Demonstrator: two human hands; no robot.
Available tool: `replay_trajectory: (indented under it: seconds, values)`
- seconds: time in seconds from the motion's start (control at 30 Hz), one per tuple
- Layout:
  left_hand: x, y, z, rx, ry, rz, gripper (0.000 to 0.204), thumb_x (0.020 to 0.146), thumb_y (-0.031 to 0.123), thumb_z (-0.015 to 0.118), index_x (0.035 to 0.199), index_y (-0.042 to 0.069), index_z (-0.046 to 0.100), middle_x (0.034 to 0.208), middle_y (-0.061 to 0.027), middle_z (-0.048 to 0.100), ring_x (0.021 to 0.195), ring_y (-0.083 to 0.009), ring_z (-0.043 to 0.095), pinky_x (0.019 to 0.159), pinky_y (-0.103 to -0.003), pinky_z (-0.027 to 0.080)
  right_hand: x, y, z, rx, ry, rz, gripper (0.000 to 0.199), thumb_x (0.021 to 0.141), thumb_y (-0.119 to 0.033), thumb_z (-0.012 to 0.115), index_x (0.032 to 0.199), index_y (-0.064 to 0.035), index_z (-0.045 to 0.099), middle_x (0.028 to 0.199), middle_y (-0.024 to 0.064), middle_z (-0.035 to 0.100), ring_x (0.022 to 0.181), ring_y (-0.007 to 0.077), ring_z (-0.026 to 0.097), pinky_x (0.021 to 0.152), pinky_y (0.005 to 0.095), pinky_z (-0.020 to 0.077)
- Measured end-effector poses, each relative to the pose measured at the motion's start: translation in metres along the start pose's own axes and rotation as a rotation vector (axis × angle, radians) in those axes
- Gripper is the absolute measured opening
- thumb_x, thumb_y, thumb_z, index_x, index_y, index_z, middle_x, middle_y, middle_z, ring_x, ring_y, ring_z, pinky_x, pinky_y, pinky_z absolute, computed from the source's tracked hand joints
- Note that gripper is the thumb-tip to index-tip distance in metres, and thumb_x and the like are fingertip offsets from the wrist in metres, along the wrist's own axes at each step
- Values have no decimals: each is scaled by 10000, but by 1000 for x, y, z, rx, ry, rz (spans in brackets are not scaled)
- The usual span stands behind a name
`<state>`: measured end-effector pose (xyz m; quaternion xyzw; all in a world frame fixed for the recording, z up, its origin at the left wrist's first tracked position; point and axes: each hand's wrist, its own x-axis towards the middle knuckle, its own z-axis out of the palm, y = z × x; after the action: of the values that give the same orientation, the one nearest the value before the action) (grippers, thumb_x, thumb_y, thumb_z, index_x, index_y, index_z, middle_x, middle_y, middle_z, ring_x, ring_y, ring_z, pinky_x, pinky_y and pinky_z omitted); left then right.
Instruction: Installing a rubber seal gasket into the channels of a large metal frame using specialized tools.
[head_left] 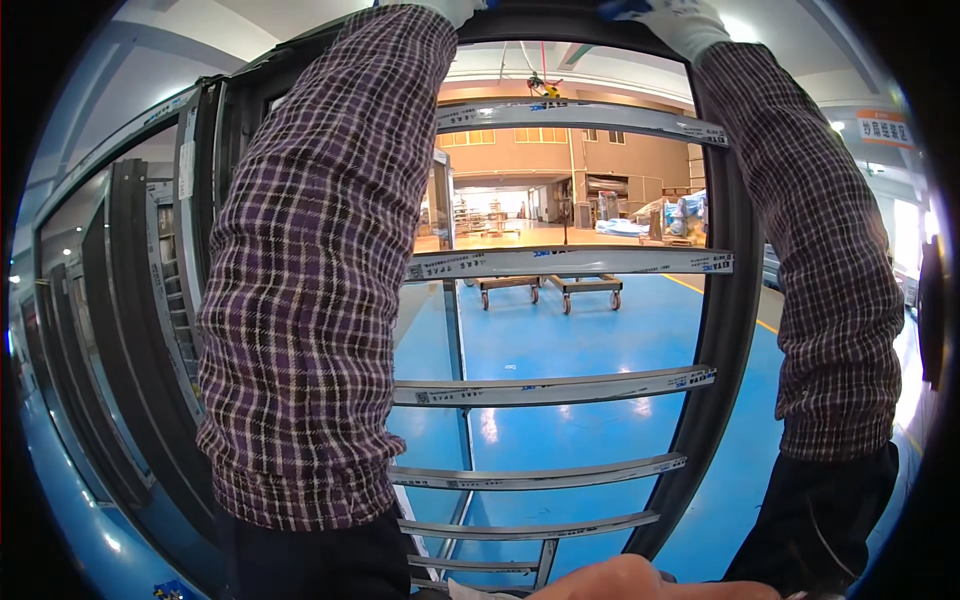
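- Our white-gloved left hand and blue-and-white-gloved right hand near a dark rectangular frame
- We cannot tell either's opening or hold (cropped above)

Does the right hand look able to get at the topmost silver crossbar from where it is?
Probably yes: the right hand is raised at the top of the dark frame, above the right end of the topmost silver crossbar, and nothing visible blocks the way down.

The wide, round-edged view looks forward from the person's head, between two raised checked sleeves and through a dark frame close by, toward the blue floor beyond.
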<state>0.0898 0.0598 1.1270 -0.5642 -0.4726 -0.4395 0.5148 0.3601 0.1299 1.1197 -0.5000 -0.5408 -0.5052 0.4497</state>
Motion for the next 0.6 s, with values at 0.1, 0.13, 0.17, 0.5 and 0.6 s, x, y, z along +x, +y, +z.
replay_trajectory:
  seconds: [0.1, 0.13, 0.17, 0.5, 0.6]
  values:
    - [1, 0, -5, -3, 10, 3, 417, 836, 372, 622, 1127, 74, 591, 1125, -134, 636, 1065, -299, 598, 914, -412, 462, -1, 11, -9, -9, 5, 9, 574, 848, -359, 619, 1256, -26, 392, 1201, 236, 536, 1072, 373, 576, 912, 435, 483]
    - [1, -1, -7, -4, 9, 4, 417, 836, 371, 623, 1125, 74, 591, 1123, -135, 637, 1063, -301, 598, 914, -411, 461, -2, 15, -11, -11, 2, 12, 578, 848, -359, 619, 1260, -26, 388, 1203, 238, 535, 1073, 373, 576, 913, 436, 483]
    - [-1, -1, -6, -17, 21, 3, 404, 833, 357, 627, 1115, 70, 590, 1111, -136, 638, 1053, -302, 600, 911, -412, 460, -3, 19, -13, -15, 7, 16, 582, 849, -360, 619, 1263, -25, 384, 1205, 239, 534, 1074, 374, 576, 914, 436, 484]
    - [-5, -25, 18, 64, 6, -13, 327, 829, 296, 631, 1062, 67, 609, 1060, -135, 645, 1017, -299, 605, 878, -407, 459, -13, 45, -14, 22, -13, 28, 624, 855, -364, 620, 1299, -20, 349, 1224, 252, 524, 1086, 381, 576, 921, 436, 488]
    - [-7, -37, 25, 129, -14, -32, 304, 833, 286, 624, 1043, 66, 621, 1049, -134, 647, 1013, -296, 604, 867, -402, 459, -16, 44, -15, 48, -22, 29, 636, 857, -365, 620, 1310, -19, 338, 1230, 256, 522, 1089, 383, 576, 924, 437, 489]
